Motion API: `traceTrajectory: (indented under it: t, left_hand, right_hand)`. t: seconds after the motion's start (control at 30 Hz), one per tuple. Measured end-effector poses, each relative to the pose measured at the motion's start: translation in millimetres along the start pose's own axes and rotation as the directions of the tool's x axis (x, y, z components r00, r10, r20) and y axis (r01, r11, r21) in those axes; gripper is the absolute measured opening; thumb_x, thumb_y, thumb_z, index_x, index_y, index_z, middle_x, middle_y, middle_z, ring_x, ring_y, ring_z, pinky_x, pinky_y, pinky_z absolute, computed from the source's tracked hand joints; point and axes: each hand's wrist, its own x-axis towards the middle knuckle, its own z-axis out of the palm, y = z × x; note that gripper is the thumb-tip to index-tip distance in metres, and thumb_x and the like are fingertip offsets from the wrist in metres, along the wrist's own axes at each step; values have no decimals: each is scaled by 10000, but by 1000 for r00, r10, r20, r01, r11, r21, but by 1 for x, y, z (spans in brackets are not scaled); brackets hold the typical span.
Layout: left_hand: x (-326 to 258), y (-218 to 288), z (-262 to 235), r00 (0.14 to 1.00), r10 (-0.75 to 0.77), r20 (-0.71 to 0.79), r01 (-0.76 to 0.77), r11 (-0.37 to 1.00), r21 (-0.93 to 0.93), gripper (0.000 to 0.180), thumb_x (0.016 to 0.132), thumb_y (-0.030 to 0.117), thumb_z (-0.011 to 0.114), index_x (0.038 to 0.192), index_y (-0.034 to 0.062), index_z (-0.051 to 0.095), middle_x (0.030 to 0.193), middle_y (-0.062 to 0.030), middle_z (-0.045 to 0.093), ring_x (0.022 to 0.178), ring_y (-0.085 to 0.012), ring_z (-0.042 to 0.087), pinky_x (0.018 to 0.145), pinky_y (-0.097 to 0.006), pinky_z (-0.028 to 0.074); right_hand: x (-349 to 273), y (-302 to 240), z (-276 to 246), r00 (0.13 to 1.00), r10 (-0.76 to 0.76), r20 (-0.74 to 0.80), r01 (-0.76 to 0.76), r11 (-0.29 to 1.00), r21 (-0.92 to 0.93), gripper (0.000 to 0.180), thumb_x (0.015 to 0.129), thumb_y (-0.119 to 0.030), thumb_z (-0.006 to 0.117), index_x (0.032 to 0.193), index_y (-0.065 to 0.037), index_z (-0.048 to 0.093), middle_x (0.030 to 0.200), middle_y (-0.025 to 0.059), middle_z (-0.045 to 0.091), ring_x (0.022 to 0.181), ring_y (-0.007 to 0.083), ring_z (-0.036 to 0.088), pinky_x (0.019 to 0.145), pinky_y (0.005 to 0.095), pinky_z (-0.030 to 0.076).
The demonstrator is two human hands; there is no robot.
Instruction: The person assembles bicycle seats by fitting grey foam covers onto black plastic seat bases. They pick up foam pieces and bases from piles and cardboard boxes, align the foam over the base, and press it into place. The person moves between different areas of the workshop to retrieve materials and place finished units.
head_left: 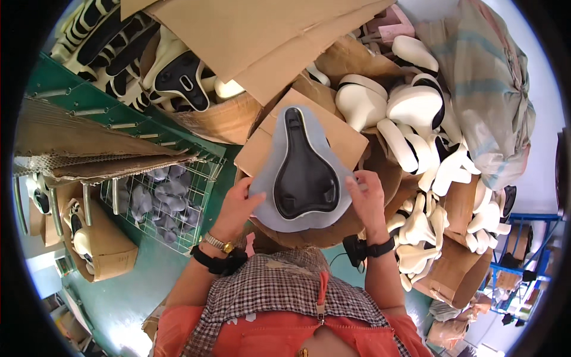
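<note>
A bicycle saddle (306, 178) is in front of me with its underside up and its narrow nose pointing away. Its black plastic base is surrounded by a wide grey border of soft material. My left hand (241, 205) grips the border at the wide end's left side, thumb over the edge. On the right side my right hand (367, 199) pinches the same border. Fingers beneath the saddle are hidden. Under and behind it lies a flat cardboard piece (345, 140) on top of an open cardboard box (383, 163).
Cream saddles (416, 110) are heaped at the right, beside a large woven sack (491, 89). More saddles fill a box (220, 119) at the far left. A wire basket (205, 205) holds grey pieces (169, 199). Large cardboard flaps (256, 41) hang over the far side.
</note>
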Motion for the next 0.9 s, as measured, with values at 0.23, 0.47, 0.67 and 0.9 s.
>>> traceTrajectory:
  t: [0.23,0.47,0.67,0.9]
  left_hand:
    - [-11,3,-3,997,-12,-78,19,996,90,130,835,30,588,953,15,535,800,-39,624,633,-92,600,516,-220,511]
    - [-19,10,26,984,160,-73,-139,963,229,82,831,41,615,887,15,561,736,-7,597,604,-54,561,492,-188,460]
    - [-14,2,40,870,492,38,-447,752,485,70,806,34,641,858,-4,613,737,-23,586,612,-63,541,533,-202,439]
    - [-9,4,36,856,516,30,-450,715,534,107,774,26,666,863,-5,615,710,-33,543,578,-78,497,523,-215,423]
  right_hand:
    - [-35,0,-2,849,411,332,-524,577,626,194,852,-119,635,992,-1,570,753,9,595,649,49,516,590,225,443]
    - [-26,-51,-5,991,-130,33,128,989,70,197,766,-9,620,961,-4,592,750,142,552,657,287,569,579,352,467]
    - [-31,-52,6,972,-236,5,236,971,-37,209,755,-5,617,964,3,599,749,124,535,653,292,561,574,370,466]
    - [-29,-45,3,995,-67,78,48,974,221,172,800,-35,625,956,27,590,798,135,562,659,269,562,600,325,469]
